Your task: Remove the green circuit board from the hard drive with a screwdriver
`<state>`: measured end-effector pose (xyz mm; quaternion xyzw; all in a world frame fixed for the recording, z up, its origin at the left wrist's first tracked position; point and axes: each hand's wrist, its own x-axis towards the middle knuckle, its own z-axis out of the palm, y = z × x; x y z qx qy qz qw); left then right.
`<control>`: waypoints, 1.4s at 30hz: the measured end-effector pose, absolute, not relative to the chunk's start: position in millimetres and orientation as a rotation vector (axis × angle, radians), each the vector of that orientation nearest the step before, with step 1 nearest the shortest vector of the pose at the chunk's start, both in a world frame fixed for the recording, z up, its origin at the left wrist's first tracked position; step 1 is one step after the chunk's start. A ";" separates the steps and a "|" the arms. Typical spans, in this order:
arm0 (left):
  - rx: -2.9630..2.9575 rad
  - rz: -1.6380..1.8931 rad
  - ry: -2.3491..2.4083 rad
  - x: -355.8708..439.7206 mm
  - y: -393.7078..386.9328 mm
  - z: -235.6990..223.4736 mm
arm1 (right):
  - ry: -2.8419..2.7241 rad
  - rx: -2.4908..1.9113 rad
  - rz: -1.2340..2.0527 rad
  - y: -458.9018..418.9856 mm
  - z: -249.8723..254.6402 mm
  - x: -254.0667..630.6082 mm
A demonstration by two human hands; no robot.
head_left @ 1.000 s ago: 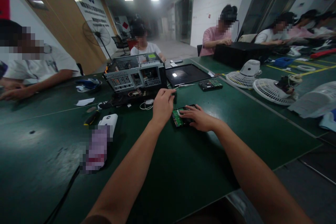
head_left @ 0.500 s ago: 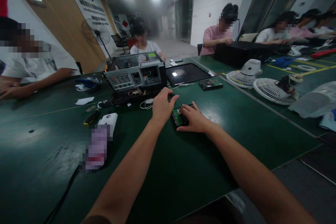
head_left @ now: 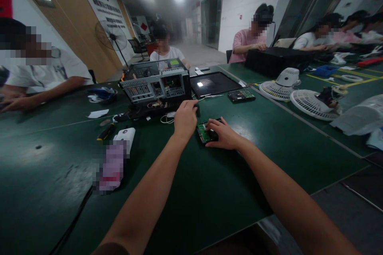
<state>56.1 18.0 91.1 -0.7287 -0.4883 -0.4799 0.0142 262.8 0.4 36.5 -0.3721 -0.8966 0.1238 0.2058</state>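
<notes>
A hard drive [head_left: 202,134] lies on the green table with its green circuit board facing up. My right hand [head_left: 223,133] is curled over its right side, thumb along the near edge and fingers on the board and far edge. Just to the left and above the drive is my left hand [head_left: 185,118], its fingers bent together. Something small and dark shows at those fingertips, but I cannot make out what it is. A second hard drive [head_left: 241,95] lies farther back on the right.
An opened computer case [head_left: 154,83] stands behind my left hand, beside a black panel [head_left: 217,83]. To the left lie a screwdriver [head_left: 106,132] and a white power bank [head_left: 126,137]. White fan parts [head_left: 278,85] are on the right. Several people sit around the tables.
My left hand's fingers have closed together; its thumb stuck out to the right before. My right thumb has drawn in slightly against the hard drive's near edge.
</notes>
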 end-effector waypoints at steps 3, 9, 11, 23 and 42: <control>-2.274 -1.539 -1.473 58.0 18.0 89.4 | -2.497 -1.014 0.339 0.5 35.7 262.0; -2.247 -1.612 -1.452 61.5 13.5 89.8 | -2.483 -1.018 0.326 0.0 34.0 261.2; -2.261 -1.573 -1.458 61.6 12.4 91.4 | -2.485 -1.024 0.329 -0.3 33.6 261.1; -2.250 -1.389 -1.538 62.1 7.1 98.2 | -2.492 -1.044 0.316 0.0 32.1 261.2; -2.247 -1.503 -1.509 64.0 8.7 93.3 | -2.481 -1.051 0.319 -2.1 33.8 260.0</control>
